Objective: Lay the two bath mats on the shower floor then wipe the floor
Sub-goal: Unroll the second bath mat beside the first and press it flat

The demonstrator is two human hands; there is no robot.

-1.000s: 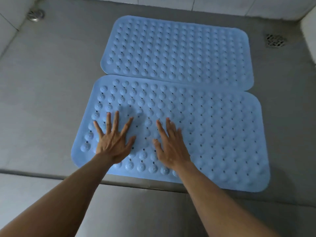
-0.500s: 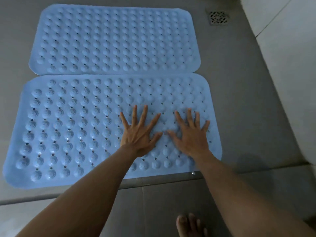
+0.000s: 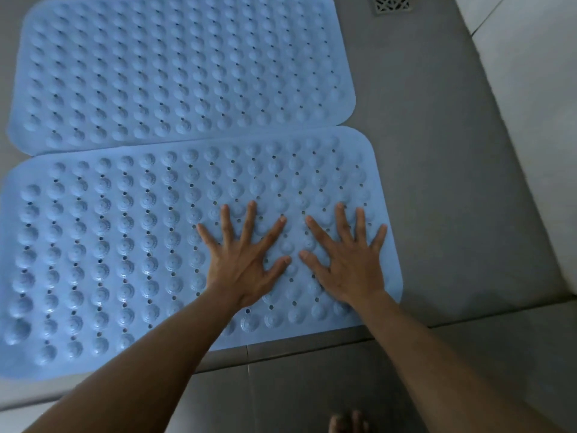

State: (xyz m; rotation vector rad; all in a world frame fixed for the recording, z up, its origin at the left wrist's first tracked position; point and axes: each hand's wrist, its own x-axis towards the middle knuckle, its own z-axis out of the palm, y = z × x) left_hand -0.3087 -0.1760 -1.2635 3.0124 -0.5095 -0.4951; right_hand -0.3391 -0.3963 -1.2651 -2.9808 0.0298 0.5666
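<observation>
Grey shower floor (image 3: 443,189) carries two blue bath mats side by side, long edges touching: the far mat (image 3: 175,67) lies toward the drain (image 3: 392,3), the near mat (image 3: 103,260) along the step. The left hand (image 3: 246,264) and right hand (image 3: 348,267) press flat on the near mat's right end, fingers spread wide, gripping nothing. The mat's long axis runs leftward from them, so any stretch left to smooth lies nearer the left hand. Wiping appears yet to begin.
</observation>
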